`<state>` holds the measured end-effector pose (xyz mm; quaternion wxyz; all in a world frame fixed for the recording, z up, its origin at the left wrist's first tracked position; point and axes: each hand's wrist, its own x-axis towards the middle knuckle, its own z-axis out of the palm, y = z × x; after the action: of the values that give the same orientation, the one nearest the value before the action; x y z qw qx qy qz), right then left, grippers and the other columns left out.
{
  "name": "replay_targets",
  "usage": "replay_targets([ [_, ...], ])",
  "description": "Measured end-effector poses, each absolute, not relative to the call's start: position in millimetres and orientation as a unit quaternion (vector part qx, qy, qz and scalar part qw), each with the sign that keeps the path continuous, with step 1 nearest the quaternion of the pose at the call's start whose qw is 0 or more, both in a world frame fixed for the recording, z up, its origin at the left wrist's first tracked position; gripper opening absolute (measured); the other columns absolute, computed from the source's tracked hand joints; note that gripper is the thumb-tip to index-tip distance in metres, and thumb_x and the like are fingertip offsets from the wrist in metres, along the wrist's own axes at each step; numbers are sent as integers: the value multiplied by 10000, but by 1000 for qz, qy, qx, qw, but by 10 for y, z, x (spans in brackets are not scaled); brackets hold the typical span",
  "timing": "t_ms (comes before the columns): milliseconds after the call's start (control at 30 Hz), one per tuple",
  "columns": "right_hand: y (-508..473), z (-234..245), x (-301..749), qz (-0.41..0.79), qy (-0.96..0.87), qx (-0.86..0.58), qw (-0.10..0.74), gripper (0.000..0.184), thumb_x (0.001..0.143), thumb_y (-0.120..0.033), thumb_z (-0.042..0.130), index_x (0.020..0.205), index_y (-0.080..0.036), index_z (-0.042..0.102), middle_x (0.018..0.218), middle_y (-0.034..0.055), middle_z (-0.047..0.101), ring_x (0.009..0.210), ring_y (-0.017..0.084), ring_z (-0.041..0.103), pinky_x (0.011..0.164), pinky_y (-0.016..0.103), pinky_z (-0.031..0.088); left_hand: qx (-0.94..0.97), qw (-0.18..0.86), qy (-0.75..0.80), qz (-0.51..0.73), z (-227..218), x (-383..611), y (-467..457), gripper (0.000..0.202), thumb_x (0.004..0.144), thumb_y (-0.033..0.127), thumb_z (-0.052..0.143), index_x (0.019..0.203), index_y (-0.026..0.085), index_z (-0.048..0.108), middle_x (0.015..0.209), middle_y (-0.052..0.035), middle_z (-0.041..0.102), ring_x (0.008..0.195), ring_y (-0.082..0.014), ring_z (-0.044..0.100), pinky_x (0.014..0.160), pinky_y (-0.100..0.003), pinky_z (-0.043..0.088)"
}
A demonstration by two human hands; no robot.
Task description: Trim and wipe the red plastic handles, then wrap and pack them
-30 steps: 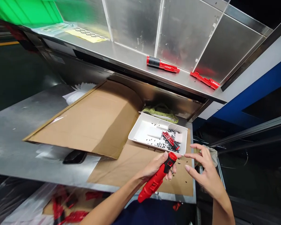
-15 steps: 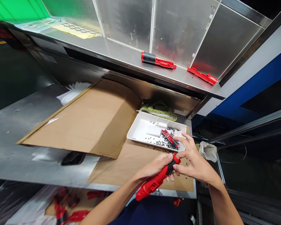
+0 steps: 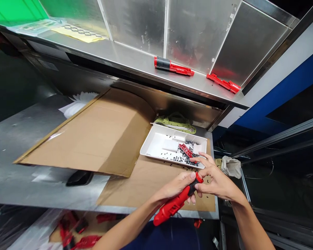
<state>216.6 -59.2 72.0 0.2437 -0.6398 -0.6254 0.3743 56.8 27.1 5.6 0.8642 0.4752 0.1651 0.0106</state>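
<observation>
Head-worn camera faces forward-down, close above left hand (image 3: 176, 185) and right hand (image 3: 216, 184).

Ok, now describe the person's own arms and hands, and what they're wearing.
The left hand and right hand are bare, with no gloves, rings or watch showing. The forearms are bare too, with no sleeves on them. The fingernails are short and unpainted. A dark navy garment shows at the bottom of the view.

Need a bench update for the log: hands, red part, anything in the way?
Left hand gripping red plastic tool body; right hand touching its black-and-red end. White tray of black parts beyond, right forefinger over its edge.
</observation>
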Motion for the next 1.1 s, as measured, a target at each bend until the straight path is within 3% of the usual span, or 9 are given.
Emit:
replay_targets([
  [300,-600,731,2127,346,-627,-652,250,172,802,-212,680,634,-227,713,1383,24,534,1464,309,207,1183,486,246,467,868,169,18,3,572,257,645,795,778,513,834,143,620,723,-38,665,514,-123,583,486,-234,439],
  [433,-619,698,2099,324,-619,-666,261,167,791,-193,648,631,-220,686,1317,51,562,1409,301,318,1155,475,289,467,863,189,26,-8,576,242,643,792,778,517,823,146,627,712,-35,660,517,-132,580,496,-251,438],
  [700,-587,603,1980,247,-595,-728,233,120,713,-115,588,630,-202,592,1239,92,545,1349,318,374,1110,503,321,468,852,224,69,-31,643,215,648,735,811,555,771,166,590,624,0,631,470,-113,548,476,-237,405],
  [867,-547,529,2019,237,-569,-763,192,49,809,-184,532,770,-215,535,1271,106,529,1238,295,499,1117,636,234,466,851,229,77,-104,672,298,647,763,800,532,735,157,598,606,-15,635,477,-115,541,483,-241,395],
  [900,-556,530,2073,260,-569,-753,207,20,823,-212,545,839,-223,538,1315,105,516,1261,284,492,1127,608,250,462,855,228,68,-121,660,328,659,757,802,538,760,148,619,640,-30,659,480,-118,546,478,-243,393],
  [1033,-625,573,2356,304,-558,-708,308,354,857,-407,636,1161,-267,523,1529,93,359,1425,244,350,1145,416,319,407,886,221,24,-194,542,456,705,782,776,545,987,121,706,705,-45,689,459,-103,531,450,-231,370],
  [1100,-619,564,2454,276,-532,-718,356,320,871,-470,628,1111,-267,568,1516,88,393,1424,248,357,1149,411,308,371,906,206,11,-235,475,503,714,793,764,549,1044,118,719,694,-34,673,452,-88,529,445,-215,377],
])
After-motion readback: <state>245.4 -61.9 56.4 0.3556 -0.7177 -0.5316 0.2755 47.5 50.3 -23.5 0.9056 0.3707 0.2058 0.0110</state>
